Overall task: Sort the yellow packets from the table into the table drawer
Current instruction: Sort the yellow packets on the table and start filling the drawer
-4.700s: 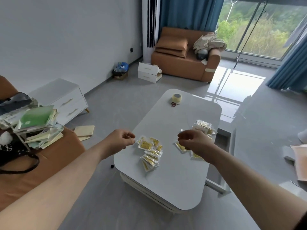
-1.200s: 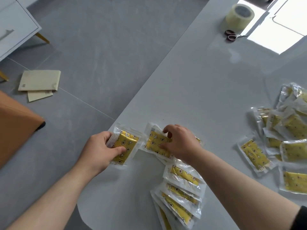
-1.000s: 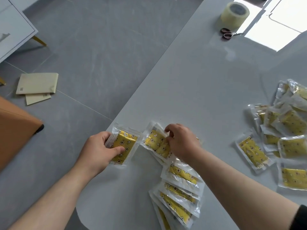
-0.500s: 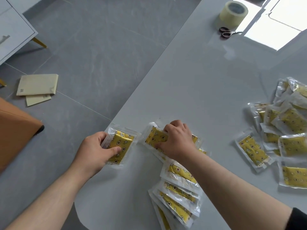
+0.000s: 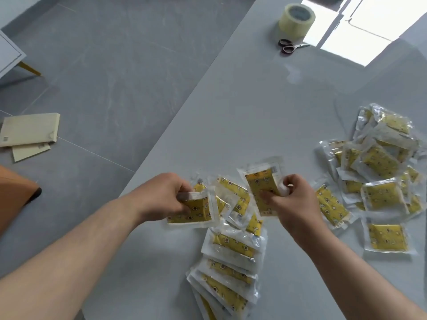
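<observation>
My left hand [image 5: 161, 197] grips a yellow packet [image 5: 196, 210] by its left end, just above the grey table [image 5: 242, 100]. My right hand [image 5: 293, 204] holds a second yellow packet [image 5: 261, 183] upright, lifted off the near row of packets [image 5: 231, 269] that runs toward me. A loose pile of more yellow packets [image 5: 379, 162] lies at the right. One flat packet [image 5: 387, 237] sits apart below that pile. The drawer is out of view.
A roll of clear tape [image 5: 297, 19] and small scissors [image 5: 290, 45] sit at the table's far end. On the floor to the left lie beige envelopes [image 5: 28, 132]. An orange seat corner [image 5: 13, 197] and a white cabinet [image 5: 7, 56] stand at the left edge.
My right hand has lifted a packet off the top of the near row and tilted it upright. My left hand has moved right with its packet, toward the right hand.
</observation>
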Demonstrator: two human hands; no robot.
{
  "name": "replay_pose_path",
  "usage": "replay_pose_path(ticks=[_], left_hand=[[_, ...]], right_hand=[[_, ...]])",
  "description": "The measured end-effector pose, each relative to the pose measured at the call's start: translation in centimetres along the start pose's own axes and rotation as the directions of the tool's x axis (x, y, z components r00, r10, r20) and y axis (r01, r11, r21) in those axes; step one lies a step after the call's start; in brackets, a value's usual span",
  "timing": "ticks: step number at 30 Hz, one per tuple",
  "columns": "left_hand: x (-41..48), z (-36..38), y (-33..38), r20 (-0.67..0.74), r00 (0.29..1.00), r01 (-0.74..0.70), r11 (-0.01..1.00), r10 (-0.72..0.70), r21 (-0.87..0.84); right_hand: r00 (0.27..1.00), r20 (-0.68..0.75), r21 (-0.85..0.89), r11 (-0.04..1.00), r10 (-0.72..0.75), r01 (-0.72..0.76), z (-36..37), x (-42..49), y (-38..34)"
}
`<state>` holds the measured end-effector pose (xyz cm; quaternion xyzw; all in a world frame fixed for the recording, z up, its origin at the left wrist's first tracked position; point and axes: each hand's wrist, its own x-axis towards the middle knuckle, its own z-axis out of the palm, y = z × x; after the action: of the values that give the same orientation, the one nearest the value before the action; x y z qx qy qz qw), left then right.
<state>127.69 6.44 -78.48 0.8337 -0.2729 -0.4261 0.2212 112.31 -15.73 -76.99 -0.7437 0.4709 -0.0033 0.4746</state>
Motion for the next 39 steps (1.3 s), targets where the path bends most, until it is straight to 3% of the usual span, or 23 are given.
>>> replay_pose_path(ticks=[7, 10, 20, 23, 29, 36, 39], left_hand=[[4.5, 1.8, 2.5, 0.094, 0.983, -0.181, 0.918, 0.157, 0.354], [4.5, 2.2, 2.4, 0.109, 0.979, -0.205, 0.879, 0.175, 0.430], [3.9, 2.1, 2.4, 0.075, 0.986, -0.161, 0.703, 0.151, 0.693], [3.3, 1.6, 1.9, 0.051, 0.993, -0.118, 0.773, 0.110, 0.623], [0.7, 1.2, -0.5, -0.057, 0.996, 0.089, 0.946, -0.075, 0.311], [-2.2, 2.0, -3.3, -0.088, 0.969, 0.229, 0.973, -0.229, -0.010], [-2.9, 2.5, -4.0, -0.088, 0.964, 0.240, 0.964, -0.250, -0.117]], right_hand=[[0.996, 0.015, 0.223, 0.970, 0.092, -0.093, -1.3, -0.5, 2.7], [0.994, 0.024, 0.247, 0.963, 0.102, -0.105, -1.6, -0.7, 3.1], [0.992, 0.126, 0.097, 0.995, 0.015, -0.028, -1.1, 0.0, 3.0], [0.983, 0.184, 0.068, 0.998, -0.018, 0.006, -0.5, 0.4, 2.0], [0.953, 0.298, -0.095, 0.992, -0.048, 0.080, 0.7, 1.5, -0.2], [0.903, 0.427, -0.356, 0.908, -0.054, 0.222, 2.9, 3.4, -1.2], [0.896, 0.439, -0.487, 0.820, -0.067, 0.300, 3.7, 3.7, -1.4]])
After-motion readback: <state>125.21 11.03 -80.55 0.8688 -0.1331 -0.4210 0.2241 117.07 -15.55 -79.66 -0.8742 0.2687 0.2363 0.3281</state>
